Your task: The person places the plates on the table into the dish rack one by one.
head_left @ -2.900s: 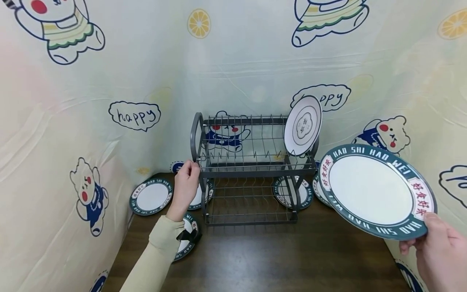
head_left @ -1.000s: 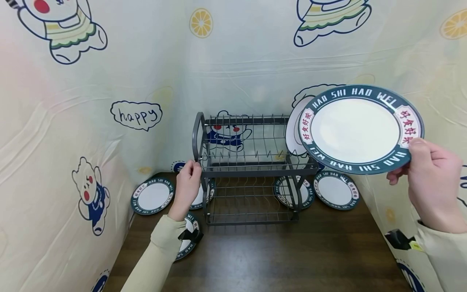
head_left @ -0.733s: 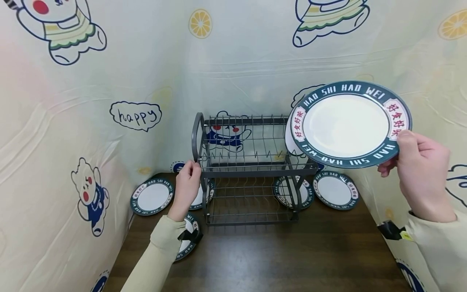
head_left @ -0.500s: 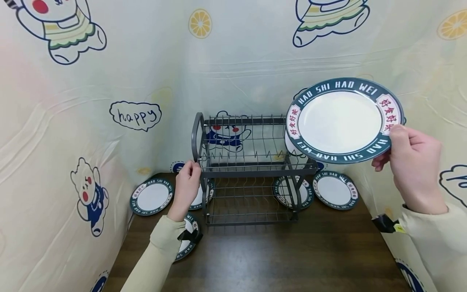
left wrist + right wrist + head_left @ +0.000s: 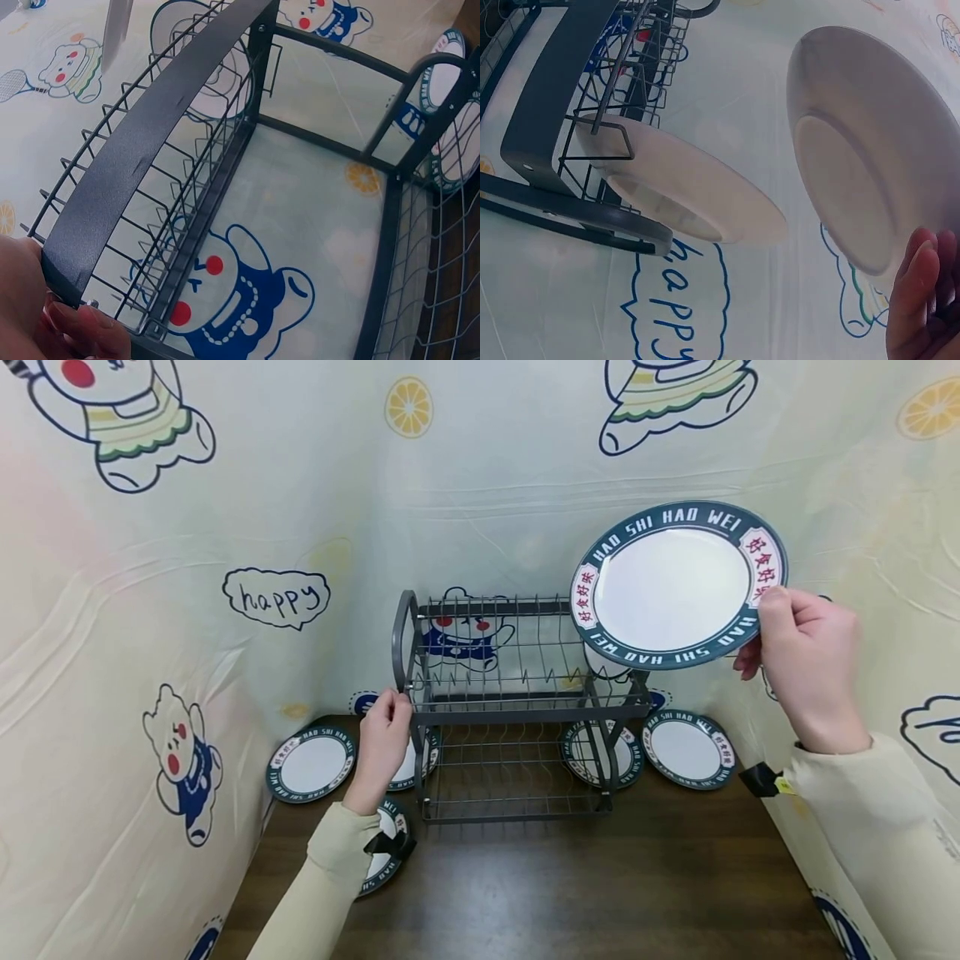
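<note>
My right hand [image 5: 806, 668] pinches the right rim of a white plate [image 5: 675, 593] with a dark green lettered border, tilted toward me. It is held up over the right end of the dark two-tier dish rack [image 5: 525, 717]; the right wrist view shows the plate's pale underside [image 5: 847, 195] apart from the rack. Behind it another plate [image 5: 682, 187] stands in the rack's upper tier, mostly hidden in the head view. At the rack's left upper corner my left hand [image 5: 385, 735] grips the frame, fingers curled round the bar [image 5: 127, 165] in the left wrist view.
Green-bordered plates lie on the brown wooden table [image 5: 570, 893]: one at back left [image 5: 311, 764], one at back right [image 5: 688, 749], one [image 5: 386, 847] partly under my left wrist. Others show behind the rack's lower tier. A patterned cloth [image 5: 487, 468] hangs on the back and sides.
My right hand has carried the plate from low on the right, up and leftward until it covers most of the racked plate. The left hand and rack have stayed in place.
</note>
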The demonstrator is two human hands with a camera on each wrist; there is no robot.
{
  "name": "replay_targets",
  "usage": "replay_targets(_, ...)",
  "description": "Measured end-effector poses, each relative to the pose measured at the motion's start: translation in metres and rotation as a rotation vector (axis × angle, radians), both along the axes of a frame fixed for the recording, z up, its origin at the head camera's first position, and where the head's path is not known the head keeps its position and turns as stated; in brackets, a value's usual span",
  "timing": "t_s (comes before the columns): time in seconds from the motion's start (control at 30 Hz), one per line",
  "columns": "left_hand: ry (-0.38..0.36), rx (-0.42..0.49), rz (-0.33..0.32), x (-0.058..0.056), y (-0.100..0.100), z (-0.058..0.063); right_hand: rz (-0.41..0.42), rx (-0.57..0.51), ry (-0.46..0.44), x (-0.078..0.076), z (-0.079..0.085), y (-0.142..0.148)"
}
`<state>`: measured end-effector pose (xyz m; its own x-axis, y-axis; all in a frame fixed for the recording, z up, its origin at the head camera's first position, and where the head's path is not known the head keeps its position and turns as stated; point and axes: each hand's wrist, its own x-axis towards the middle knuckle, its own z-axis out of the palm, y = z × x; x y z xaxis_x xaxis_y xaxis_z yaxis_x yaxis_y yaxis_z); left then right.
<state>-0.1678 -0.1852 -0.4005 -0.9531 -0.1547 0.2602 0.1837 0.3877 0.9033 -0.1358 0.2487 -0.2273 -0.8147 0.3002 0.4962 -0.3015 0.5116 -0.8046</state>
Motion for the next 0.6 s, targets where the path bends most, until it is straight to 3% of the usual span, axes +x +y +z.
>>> replay_targets(0.6,0.001,-0.014,0.007,0.001,0.001,0.001,-0.005,0.196,-0.048,-0.022,0.007,-0.012)
